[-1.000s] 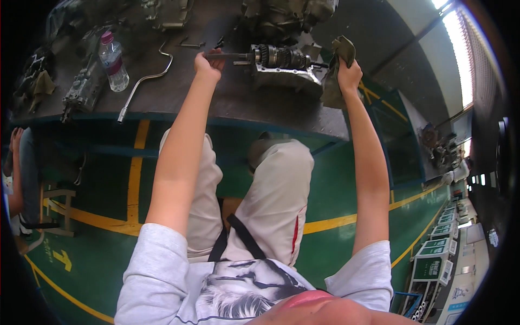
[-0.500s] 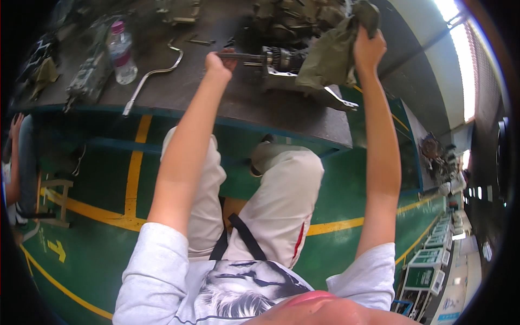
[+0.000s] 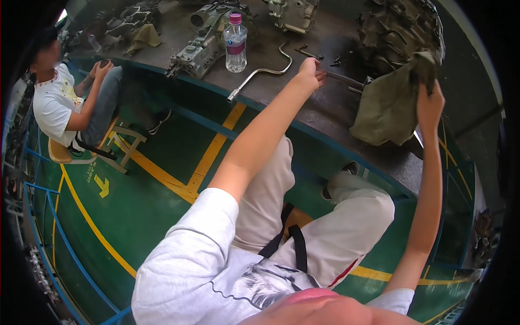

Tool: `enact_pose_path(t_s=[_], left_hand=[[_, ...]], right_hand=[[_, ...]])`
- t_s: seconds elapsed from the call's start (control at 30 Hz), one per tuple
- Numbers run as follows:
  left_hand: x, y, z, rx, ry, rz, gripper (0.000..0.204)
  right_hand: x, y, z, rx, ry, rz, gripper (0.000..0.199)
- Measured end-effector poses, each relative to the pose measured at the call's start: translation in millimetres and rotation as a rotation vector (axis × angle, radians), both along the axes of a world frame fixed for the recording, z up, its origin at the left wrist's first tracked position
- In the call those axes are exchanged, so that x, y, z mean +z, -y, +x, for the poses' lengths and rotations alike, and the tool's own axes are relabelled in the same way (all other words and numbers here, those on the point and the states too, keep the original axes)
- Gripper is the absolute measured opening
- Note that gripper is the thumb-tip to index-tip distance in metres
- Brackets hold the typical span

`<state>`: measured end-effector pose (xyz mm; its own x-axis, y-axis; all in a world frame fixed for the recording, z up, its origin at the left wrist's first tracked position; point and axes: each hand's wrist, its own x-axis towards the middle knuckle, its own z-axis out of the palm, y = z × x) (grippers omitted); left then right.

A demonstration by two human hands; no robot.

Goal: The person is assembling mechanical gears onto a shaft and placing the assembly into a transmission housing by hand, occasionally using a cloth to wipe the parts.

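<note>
The end of a splined metal shaft (image 3: pixel 344 78) sits in the curled fingers of my left hand (image 3: pixel 310 75). Its other end runs behind an olive-green cloth (image 3: pixel 383 106), where the gears seen earlier are now covered. My right hand (image 3: pixel 430 107) grips that cloth by its upper right corner, so it hangs like a curtain over the bench's right end. A bent metal wrench (image 3: pixel 264 71) lies left of my left hand, beside a clear water bottle (image 3: pixel 235 50) with a pink cap.
The dark workbench (image 3: pixel 260 105) carries a metal housing (image 3: pixel 196 54), another casting (image 3: pixel 292 15) and a large gearbox casing (image 3: pixel 400 32) behind the cloth. Small bolts (image 3: pixel 337 60) lie near the shaft. A person (image 3: pixel 70 103) sits on a chair at the left. My knees are below the bench edge.
My view has swung left, bringing the seated person into sight and shifting the bench rightward. The cloth now hangs spread over the gears. My left hand stays at the shaft's end.
</note>
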<state>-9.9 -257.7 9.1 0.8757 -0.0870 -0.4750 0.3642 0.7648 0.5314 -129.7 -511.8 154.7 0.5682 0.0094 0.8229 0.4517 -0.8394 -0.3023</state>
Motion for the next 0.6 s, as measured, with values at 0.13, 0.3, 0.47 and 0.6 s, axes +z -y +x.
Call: enact_pose_path(t_s=[0.13,0.3,0.47,0.6], left_hand=[[-11.9,-16.5,0.8,0.483,0.492,0.892,0.023],[17.7,10.5,-18.2,0.205,0.954,1.223,0.027],[-2.8,10.6,-6.9,-0.351,0.981,1.800,0.036],[-11.4,13.4,3.1,-0.310,1.250,2.117,0.027]], right_hand=[[-29.9,-21.1,29.1,0.010,0.039,-0.119,0.029],[-58.8,-21.3,51.8,0.027,0.008,-0.208,0.034],[-94.4,-37.8,55.3,0.083,-0.113,-0.350,0.048],[-127.8,0.7,71.1,0.160,-0.181,-0.355,0.049]])
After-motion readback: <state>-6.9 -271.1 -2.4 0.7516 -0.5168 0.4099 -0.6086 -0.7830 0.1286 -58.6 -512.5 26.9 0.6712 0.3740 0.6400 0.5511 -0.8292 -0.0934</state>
